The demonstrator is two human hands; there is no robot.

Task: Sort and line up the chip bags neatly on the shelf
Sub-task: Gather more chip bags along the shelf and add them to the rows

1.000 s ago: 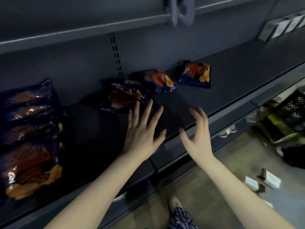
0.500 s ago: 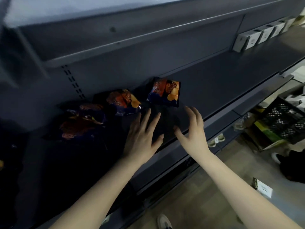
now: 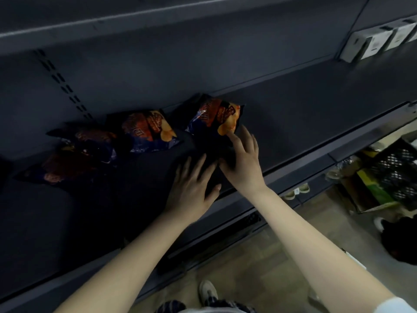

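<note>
Blue-orange chip bag (image 3: 215, 116) crumpled, right grip (image 3: 243, 164) splayed at its edge, left grip (image 3: 191, 188) splayed

Open room is left on the shelf (image 3: 316, 114) between the rightmost chip bag (image 3: 214, 116) and the boxes (image 3: 374, 42). The back left is blocked by other bags (image 3: 146, 132), and headroom is capped by the upper shelf (image 3: 158, 21).

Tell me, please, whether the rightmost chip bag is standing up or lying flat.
Propped up and tilted, it seems: the bag leans against the back panel, its top edge rising past where that panel meets the shelf.
</note>
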